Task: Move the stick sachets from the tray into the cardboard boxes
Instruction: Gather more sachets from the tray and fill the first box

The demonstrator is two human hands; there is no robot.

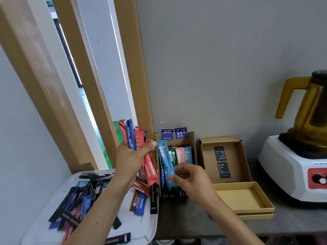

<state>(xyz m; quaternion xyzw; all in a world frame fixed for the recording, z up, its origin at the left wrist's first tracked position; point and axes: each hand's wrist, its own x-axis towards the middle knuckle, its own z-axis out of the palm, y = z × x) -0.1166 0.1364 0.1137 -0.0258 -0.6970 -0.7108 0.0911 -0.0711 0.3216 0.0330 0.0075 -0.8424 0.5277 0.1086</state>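
Over at the right edge stands a blender-like machine: a white base (290,172) with a red panel (316,179) carrying a pale knob (321,181), and on top of it a see-through amber jug (311,110) with a mustard-yellow handle (286,96) and a dark lid (320,75), partly cut off by the frame. It sits on a dark grey counter (177,220) that runs along a plain grey wall (221,59). To the left, slanting wooden posts (134,68) frame narrow strips of glass, with a patch of green (106,156) showing through low down, and a pale wall (26,138) fills the near left side
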